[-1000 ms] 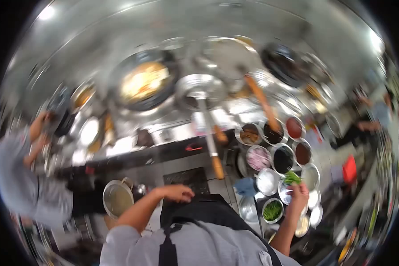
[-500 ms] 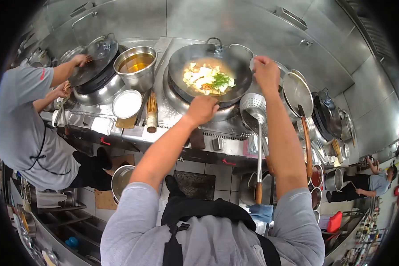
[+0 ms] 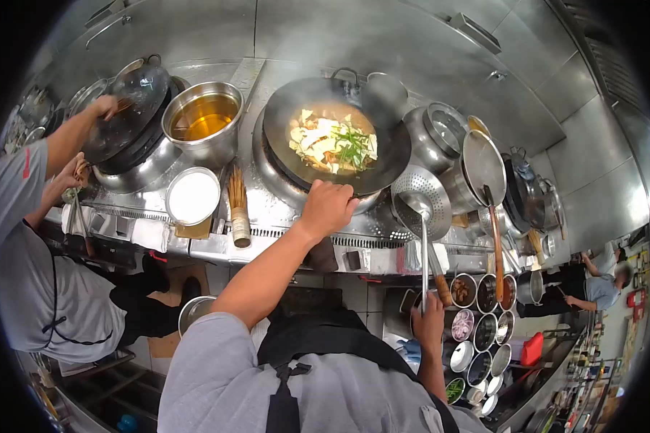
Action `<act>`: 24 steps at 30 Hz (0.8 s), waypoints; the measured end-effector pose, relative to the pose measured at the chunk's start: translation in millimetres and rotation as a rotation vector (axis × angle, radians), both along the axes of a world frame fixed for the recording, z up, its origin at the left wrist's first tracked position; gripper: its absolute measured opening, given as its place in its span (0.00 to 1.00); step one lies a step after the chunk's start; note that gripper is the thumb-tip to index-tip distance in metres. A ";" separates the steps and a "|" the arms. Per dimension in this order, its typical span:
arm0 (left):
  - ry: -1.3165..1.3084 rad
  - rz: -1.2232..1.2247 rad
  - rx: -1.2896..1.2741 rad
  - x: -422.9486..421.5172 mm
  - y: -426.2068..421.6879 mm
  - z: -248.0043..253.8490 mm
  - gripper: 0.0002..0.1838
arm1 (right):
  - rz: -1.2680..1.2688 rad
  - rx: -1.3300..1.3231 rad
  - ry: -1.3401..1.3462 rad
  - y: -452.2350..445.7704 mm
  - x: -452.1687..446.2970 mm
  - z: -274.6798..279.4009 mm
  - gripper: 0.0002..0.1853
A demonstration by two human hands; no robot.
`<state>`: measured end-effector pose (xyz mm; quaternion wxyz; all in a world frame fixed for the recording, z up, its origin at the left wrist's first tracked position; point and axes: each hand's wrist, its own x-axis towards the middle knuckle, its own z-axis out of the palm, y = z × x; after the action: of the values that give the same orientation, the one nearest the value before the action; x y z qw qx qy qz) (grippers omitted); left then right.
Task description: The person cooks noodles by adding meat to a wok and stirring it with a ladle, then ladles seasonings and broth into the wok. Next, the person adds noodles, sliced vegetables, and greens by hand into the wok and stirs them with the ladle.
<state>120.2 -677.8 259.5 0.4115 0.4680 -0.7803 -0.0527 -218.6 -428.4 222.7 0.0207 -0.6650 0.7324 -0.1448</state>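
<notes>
A large dark wok [image 3: 393, 155] sits on the burner with pale slices, green strips and some liquid in it, and steam rises from it. My left hand [image 3: 328, 208] is closed at the wok's near rim; a handle there is hidden under the fingers. My right hand [image 3: 429, 317] is low on the right, wrapped round the end of a ladle's long handle [image 3: 425, 252]. The ladle's bowl rests in a perforated strainer [image 3: 435, 189], whose wooden handle [image 3: 441, 290] lies beside my right hand.
Left of the wok stand a pot of amber oil [image 3: 206, 124], a white-filled bowl [image 3: 193, 196] and a bamboo brush [image 3: 238, 209]. A co-worker [image 3: 79, 289] works at another wok [image 3: 133, 115]. Right are a mesh strainer [image 3: 484, 160] and several ingredient bowls [image 3: 463, 325].
My right hand has come down from beside the wok's right rim to the ladle's handle and closed on it. My left hand stays at the wok's rim. The view has shifted.
</notes>
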 end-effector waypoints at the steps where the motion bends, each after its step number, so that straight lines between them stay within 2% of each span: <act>1: 0.012 -0.014 0.021 -0.4 7.9 0.2 0.11 | -0.089 0.087 -0.101 10.4 -2.1 -4.5 0.34; 4: -0.017 -0.017 0.076 -3.8 -4.2 -15.8 0.11 | -0.277 0.248 -0.379 15.7 -5.1 -10.0 0.36; 7: 0.004 -0.018 0.083 -6.0 5.3 -6.7 0.11 | -0.083 0.049 -0.296 3.9 -43.8 -44.9 0.37; 9: -0.003 -0.014 0.093 -5.6 3.1 -1.9 0.11 | -0.192 0.218 -0.645 -8.9 -42.4 -31.7 0.35; 11: -0.044 0.022 0.132 -8.0 -2.0 -9.8 0.12 | -0.268 0.298 -0.965 -10.8 -4.6 23.6 0.34; 12: -0.061 0.022 0.166 -9.8 -4.0 -15.5 0.12 | -0.204 0.184 -1.093 -18.1 13.2 33.7 0.30; 16: -0.007 0.055 0.145 -18.0 -0.2 -13.8 0.11 | 0.083 0.194 -1.099 -79.0 71.1 89.6 0.25; 17: 0.001 0.050 0.152 -18.3 1.2 -14.3 0.10 | 0.200 0.287 -1.140 -102.6 87.4 111.5 0.25; 18: -0.020 0.060 0.184 -19.8 2.6 -15.4 0.10 | 0.203 0.414 -1.172 -123.7 107.1 137.6 0.27; 20: -0.063 0.068 0.233 -18.9 1.4 -14.1 0.11 | 0.377 0.518 -1.231 -177.7 142.6 156.4 0.28; 23: 0.023 -0.077 0.247 -10.2 13.2 -1.9 0.08 | 0.604 0.593 -1.076 -247.7 211.0 156.9 0.29; 24: 0.191 -0.039 0.070 -19.8 -7.1 -32.3 0.12 | 0.669 0.583 -1.019 -257.1 235.8 156.6 0.30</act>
<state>100.4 -684.9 227.2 0.4663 0.4596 -0.7442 -0.1326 17.2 -685.5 379.4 0.5858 -0.6717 0.3950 -0.2227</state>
